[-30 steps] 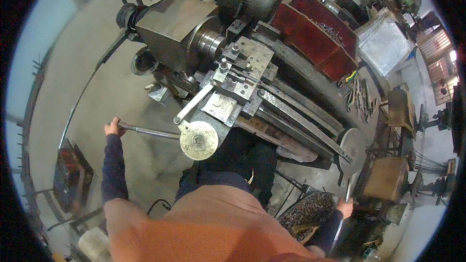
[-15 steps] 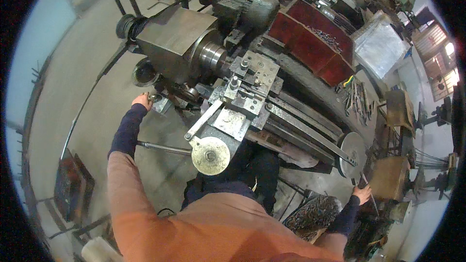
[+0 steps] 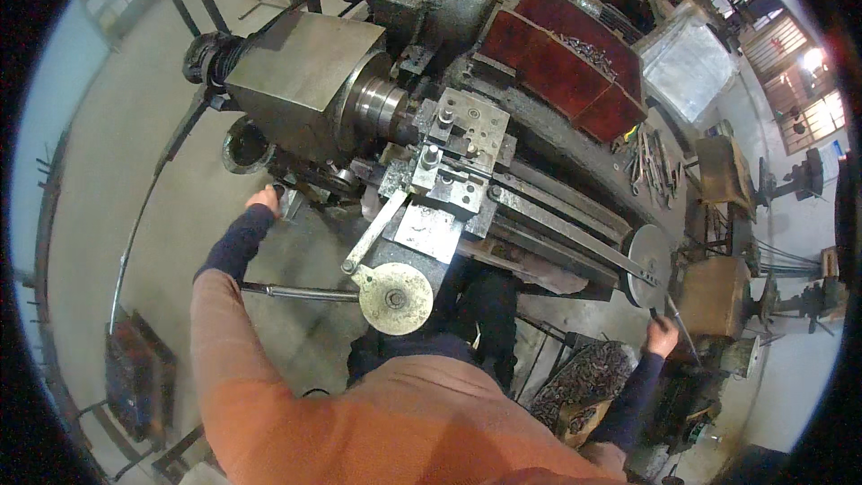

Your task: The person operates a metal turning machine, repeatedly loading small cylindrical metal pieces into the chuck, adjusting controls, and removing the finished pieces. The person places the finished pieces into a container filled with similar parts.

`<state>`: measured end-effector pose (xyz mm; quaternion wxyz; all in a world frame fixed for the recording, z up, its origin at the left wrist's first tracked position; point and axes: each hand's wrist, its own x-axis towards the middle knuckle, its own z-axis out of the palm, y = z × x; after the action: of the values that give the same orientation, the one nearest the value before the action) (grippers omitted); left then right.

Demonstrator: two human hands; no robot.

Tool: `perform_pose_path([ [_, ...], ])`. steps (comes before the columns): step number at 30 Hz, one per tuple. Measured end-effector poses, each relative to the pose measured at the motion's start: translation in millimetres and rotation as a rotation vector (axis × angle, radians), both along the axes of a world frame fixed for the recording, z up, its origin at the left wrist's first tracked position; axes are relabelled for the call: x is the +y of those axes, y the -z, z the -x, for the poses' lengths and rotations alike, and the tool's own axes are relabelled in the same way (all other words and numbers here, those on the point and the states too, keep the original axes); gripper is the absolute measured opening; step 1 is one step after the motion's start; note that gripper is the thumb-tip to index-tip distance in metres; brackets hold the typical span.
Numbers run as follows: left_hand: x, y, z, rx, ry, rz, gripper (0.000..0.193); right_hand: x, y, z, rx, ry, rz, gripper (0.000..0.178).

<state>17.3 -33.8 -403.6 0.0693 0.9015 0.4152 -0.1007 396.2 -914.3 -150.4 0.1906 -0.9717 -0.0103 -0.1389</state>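
Head view showed your right hand (image 3: 662,336) lowest in frame, at the tailstock end of the lathe, closed around a thin metal rod (image 3: 680,330) just beside the round tailstock handwheel (image 3: 649,265). That rod was probably stiff, light and oily; you were gripping it near its upper part, which suited it. Nearer the middle, the pale carriage handwheel (image 3: 393,298) and its long lever (image 3: 373,235) stood untouched, with a slim steel bar (image 3: 296,291) running out to the left of the wheel. Your left hand (image 3: 265,200) reached further up, to the controls (image 3: 305,189) under the headstock (image 3: 296,81); whether its fingers were closed or apart could not be told. Those controls were likely rigid and greasy, best taken at the knob end. Beyond them sat the tool post (image 3: 462,139), the spindle chuck (image 3: 377,106) and, farthest, the dark motor (image 3: 431,0).
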Motion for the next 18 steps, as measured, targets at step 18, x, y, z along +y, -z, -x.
perform_pose_path([
  [18,31,-294,267,-0.125,-0.413,-0.433,0.040,620,-124,48,0.304,-1.366,0.214,0.026],
])
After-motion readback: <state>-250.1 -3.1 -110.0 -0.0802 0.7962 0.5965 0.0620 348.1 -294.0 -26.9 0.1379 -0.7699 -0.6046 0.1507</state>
